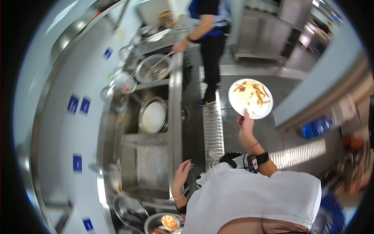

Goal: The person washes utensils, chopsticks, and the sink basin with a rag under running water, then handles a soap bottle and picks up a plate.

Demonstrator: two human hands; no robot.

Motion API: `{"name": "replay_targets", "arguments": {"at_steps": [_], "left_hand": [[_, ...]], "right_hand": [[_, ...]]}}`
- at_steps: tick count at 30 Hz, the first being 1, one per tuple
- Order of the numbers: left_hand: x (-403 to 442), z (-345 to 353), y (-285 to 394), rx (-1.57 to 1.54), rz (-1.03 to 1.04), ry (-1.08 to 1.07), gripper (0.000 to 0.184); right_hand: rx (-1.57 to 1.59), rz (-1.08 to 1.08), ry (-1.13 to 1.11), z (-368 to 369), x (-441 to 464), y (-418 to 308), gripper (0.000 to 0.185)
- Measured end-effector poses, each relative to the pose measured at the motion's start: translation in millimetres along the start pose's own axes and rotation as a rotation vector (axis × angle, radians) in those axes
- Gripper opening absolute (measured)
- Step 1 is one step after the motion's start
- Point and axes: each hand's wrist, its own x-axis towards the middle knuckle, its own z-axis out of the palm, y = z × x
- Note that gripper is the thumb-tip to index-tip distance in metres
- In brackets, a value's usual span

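Note:
My right hand [246,124] grips the near rim of a white plate [238,102], thumb on top. Scattered over the plate are brown and yellowish food scraps [258,93]. The plate hangs above the dark tiled floor, to the right of the sinks. My left hand [183,171] is beside the front edge of the steel sink, fingers apart and holding nothing. Nearest to it is a sink basin [154,165] with what looks like shallow water. In the middle basin sits a metal pot [142,106] with a white round dish [153,117] in it.
A person in dark trousers [212,58] stands ahead, one hand on a handle over a large bowl [146,72]. Below left, a metal bowl [148,225] holds a small dish of orange food [170,222]. A wall edge [311,85] and blue bottle [317,128] are at right; a drain grate [213,136] crosses the floor.

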Motion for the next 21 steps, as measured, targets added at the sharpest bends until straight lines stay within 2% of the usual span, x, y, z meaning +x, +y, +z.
{"name": "replay_targets", "arguments": {"at_steps": [2,3,6,9,10,13,14,17,18,21], "left_hand": [[-10.9,-9.5,-5.7,-0.037,0.018,0.069,0.036],[-14.3,-24.4,-25.8,-0.021,0.024,0.129,0.037],[-42.5,-11.7,-30.5,-0.056,0.008,0.301,0.038],[-69.2,3.4,-37.0,0.049,-0.108,0.46,0.038],[-86.1,-3.8,-62.5,0.028,-0.099,0.497,0.039],[-101.9,19.1,-53.6,-0.055,-0.187,0.633,0.039],[-99.5,23.9,-72.4,-0.1,-0.139,0.652,0.04],[-102.4,40.0,-50.7,-0.358,-0.097,0.698,0.042],[-94.4,45.6,-59.0,-0.483,0.016,0.711,0.047],[-83.9,50.8,-28.7,-0.728,0.207,0.898,0.048]], "right_hand": [[-0.096,0.095,-0.096,23.6,-11.0,5.7,0.022],[-0.127,0.152,-0.167,30.0,-18.5,36.8,0.021],[-0.248,0.318,-0.458,54.2,-26.9,55.9,0.021],[-0.346,0.523,-0.674,91.2,-47.7,73.7,0.02],[-0.365,0.589,-0.738,88.9,-68.0,98.3,0.02],[-0.53,0.838,-0.983,110.2,-85.7,124.3,0.021],[-0.579,0.918,-1.003,115.4,-95.6,131.7,0.021],[-0.773,1.007,-1.212,118.3,-116.8,156.7,0.023],[-0.832,0.968,-1.355,116.8,-121.0,163.2,0.025],[-1.018,0.945,-1.575,113.9,-145.2,164.5,0.026]]}}
